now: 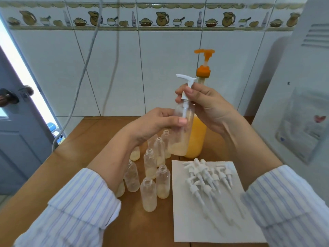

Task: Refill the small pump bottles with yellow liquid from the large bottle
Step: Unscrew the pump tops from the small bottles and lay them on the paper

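**Pump head meets bottle above the wooden table**

We see the left hand (pixel 156 122) wrapped around a small clear bottle (pixel 180 132), raised above the table (pixel 85 139) with a shallow layer of pale yellow liquid at its bottom. The right hand (pixel 206 106) pinches the collar of a white pump head (pixel 186 82) at the bottle's mouth, its dip tube reaching down inside. Just behind stands the large bottle (pixel 196 139) with its orange pump (pixel 204 57), near the table's far edge and roughly half full of yellow liquid. A cluster of uncapped small bottles (pixel 151 175) stands upright at the table's middle, each holding a little liquid. To their right, loose pump heads (pixel 206 177) lie piled on a white paper sheet (pixel 204 225) that reaches the near edge.
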